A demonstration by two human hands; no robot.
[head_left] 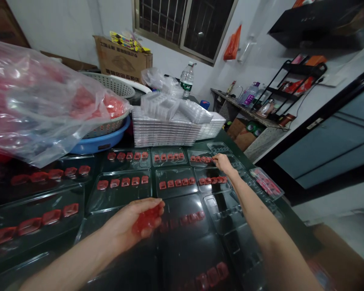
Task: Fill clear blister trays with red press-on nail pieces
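My left hand (133,220) is cupped palm up over the near trays and holds a clump of small red translucent pieces (146,220). My right hand (223,162) reaches far forward, its fingertips pinched at the last red piece in a clear plastic tray (204,158) in the back row. Whether it grips that piece is unclear. Several clear blister trays (121,189) lie in rows on the dark table, each with a row of red pieces in its pockets. One tray (227,210) by my right forearm has bare pockets.
A big clear bag of red pieces (33,101) bulges at the left, over a mesh basket (109,125) in a blue basin (103,141). Stacked empty trays (166,131), a water bottle (187,79) and a cardboard box (121,60) stand behind. A filled tray (267,182) sits at the table's right edge.
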